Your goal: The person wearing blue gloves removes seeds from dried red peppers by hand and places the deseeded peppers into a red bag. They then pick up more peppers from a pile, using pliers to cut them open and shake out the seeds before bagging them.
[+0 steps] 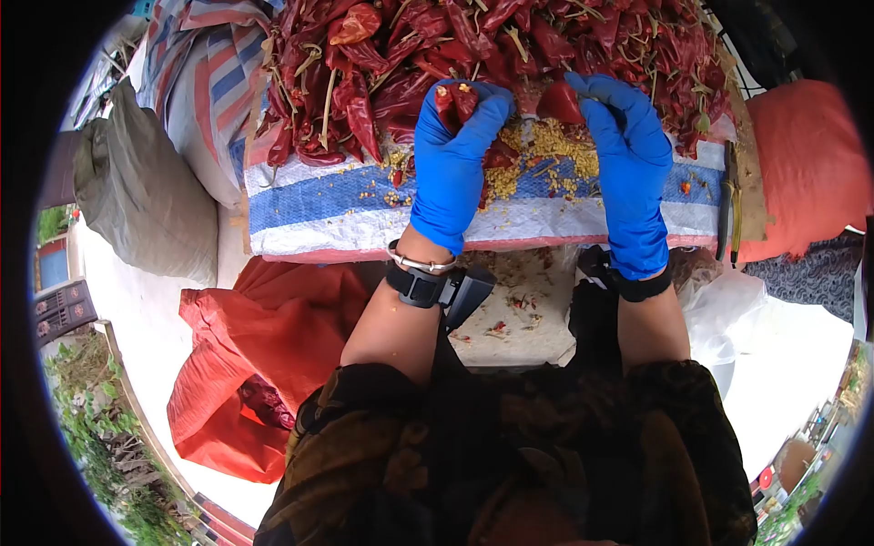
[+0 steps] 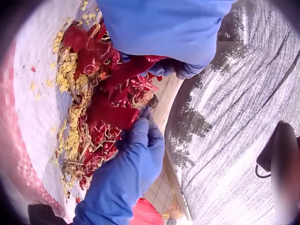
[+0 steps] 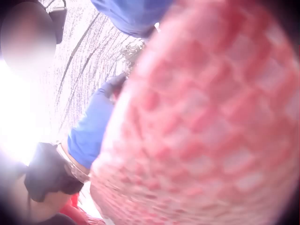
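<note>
The left hand (image 1: pixel 460 168), sheathed in a smooth, thin blue glove, is gripping a torn chili (image 1: pixel 446 107) between curled fingers and thumb, its open ends showing pale yellow flecks against glossy dark red skin. The right hand (image 1: pixel 630 168), gloved alike and creased about the wrist, is pinching a broad, leathery red chili piece (image 1: pixel 560 103) at its edge, so that this flap is standing just beside the fingertips, toward the other hand. Between the two hands, small flat yellow seeds (image 1: pixel 546 159) are lying in a grainy scatter on a woven sheet (image 1: pixel 364 205) with wide blue and white stripes and a reddish hem nearest the forearms. Beyond both hands a heap of dried chilies (image 1: pixel 437 41) is spreading, wrinkled, folded and tapering, with stiff straw-coloured stems poking out. Well to the left of the left hand a dull grey sack (image 1: pixel 150 196) is slumping in soft folds; nearer the body on that side, a crumpled red sack (image 1: pixel 264 318) is gaping open. To the right of the right hand a rounded coral-red bag (image 1: pixel 806 164) is bulging. In the right wrist view a blurred pink-and-white weave (image 3: pixel 206 112), perhaps that hem, is covering most of the scene.
</note>
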`<action>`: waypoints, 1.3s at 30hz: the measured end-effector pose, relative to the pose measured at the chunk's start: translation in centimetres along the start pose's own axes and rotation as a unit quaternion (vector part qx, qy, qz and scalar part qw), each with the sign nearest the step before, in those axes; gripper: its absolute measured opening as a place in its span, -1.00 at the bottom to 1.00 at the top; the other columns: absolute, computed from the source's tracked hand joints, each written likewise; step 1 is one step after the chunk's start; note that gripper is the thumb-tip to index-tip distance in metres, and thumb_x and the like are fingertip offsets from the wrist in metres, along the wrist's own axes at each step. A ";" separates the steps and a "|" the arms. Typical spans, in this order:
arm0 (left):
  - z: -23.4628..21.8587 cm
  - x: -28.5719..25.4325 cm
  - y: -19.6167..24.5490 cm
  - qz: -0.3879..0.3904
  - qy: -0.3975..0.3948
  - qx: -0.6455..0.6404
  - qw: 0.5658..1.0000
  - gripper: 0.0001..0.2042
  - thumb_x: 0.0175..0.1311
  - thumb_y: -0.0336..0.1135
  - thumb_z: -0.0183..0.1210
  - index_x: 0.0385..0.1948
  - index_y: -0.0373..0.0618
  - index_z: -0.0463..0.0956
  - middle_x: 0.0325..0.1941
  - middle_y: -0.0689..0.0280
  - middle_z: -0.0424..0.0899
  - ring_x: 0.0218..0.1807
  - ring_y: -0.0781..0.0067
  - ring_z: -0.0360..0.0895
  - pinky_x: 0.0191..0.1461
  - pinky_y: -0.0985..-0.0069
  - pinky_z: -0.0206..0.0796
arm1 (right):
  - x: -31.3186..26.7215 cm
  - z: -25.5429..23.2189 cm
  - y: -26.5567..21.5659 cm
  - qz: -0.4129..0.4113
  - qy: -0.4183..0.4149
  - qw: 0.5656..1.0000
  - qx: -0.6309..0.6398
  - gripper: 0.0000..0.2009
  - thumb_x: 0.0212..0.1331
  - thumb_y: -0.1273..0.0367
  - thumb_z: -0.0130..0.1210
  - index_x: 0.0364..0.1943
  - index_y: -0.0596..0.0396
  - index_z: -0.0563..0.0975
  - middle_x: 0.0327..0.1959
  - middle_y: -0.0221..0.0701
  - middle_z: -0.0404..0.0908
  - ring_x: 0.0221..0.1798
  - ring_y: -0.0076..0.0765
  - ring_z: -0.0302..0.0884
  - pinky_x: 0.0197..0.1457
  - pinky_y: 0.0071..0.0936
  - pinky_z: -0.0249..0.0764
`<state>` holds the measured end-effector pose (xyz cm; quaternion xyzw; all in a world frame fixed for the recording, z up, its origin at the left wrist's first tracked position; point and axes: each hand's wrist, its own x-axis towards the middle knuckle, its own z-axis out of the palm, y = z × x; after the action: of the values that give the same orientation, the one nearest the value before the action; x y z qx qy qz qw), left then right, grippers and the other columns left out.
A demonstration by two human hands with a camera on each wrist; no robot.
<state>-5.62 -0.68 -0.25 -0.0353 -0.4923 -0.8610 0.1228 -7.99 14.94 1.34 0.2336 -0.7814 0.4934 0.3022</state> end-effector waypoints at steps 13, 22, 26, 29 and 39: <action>1.8 -0.8 -0.9 -0.045 -0.085 0.094 0.991 -0.49 -0.05 -0.45 0.32 -0.03 -0.13 0.27 -0.17 0.36 0.47 -0.13 0.57 0.41 -0.03 0.61 0.31 | 0.1 -2.1 -1.0 0.284 -0.059 0.913 0.286 -0.83 0.07 0.55 0.09 -0.22 0.19 0.50 -0.26 -0.42 0.57 -0.21 -0.62 0.46 -0.16 -0.71 0.37; 1.5 -1.4 -1.4 -0.106 -0.100 0.095 0.985 -0.64 0.00 -0.52 0.26 -0.13 -0.16 0.38 -0.16 0.34 0.55 -0.17 0.57 0.48 -0.07 0.61 0.37 | -0.8 -2.2 0.0 0.415 -0.083 0.796 0.432 -0.83 0.10 0.46 0.07 -0.24 0.25 0.52 -0.23 -0.38 0.56 -0.36 -0.56 0.42 -0.21 -0.65 0.38; 1.6 -1.7 -1.2 -0.125 -0.089 0.017 0.988 -0.69 0.03 -0.47 0.24 -0.15 -0.18 0.42 -0.20 0.29 0.57 -0.23 0.53 0.52 -0.14 0.61 0.40 | -0.7 -1.7 -1.3 0.456 -0.065 0.612 0.642 -0.74 0.19 0.39 -0.03 -0.11 0.30 0.45 -0.13 -0.26 0.53 -0.19 -0.47 0.49 -0.16 -0.60 0.44; 1.1 -1.7 -1.5 -0.163 -0.089 -0.045 0.981 -0.69 0.04 -0.51 0.22 -0.14 -0.16 0.41 -0.18 0.29 0.57 -0.18 0.52 0.52 -0.11 0.59 0.40 | -1.1 -1.7 0.0 0.435 -0.135 0.498 0.738 -0.70 0.22 0.37 -0.08 -0.03 0.30 0.40 -0.12 -0.23 0.52 -0.09 -0.40 0.50 -0.11 -0.58 0.47; 1.7 -2.0 -0.3 -0.194 -0.061 -0.198 0.959 -0.68 0.04 -0.51 0.22 -0.14 -0.11 0.39 -0.20 0.26 0.58 -0.22 0.48 0.56 -0.15 0.58 0.43 | -1.6 -0.9 -0.6 0.440 -0.074 0.428 0.786 -0.70 0.25 0.35 -0.10 -0.05 0.29 0.41 -0.51 -0.50 0.41 -0.56 -0.71 0.11 -0.50 -0.74 0.13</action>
<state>-3.87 1.29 -0.02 -0.0155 -0.3156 -0.9448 -0.0865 -6.24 15.62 0.92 0.0306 -0.0714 0.9411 -0.3290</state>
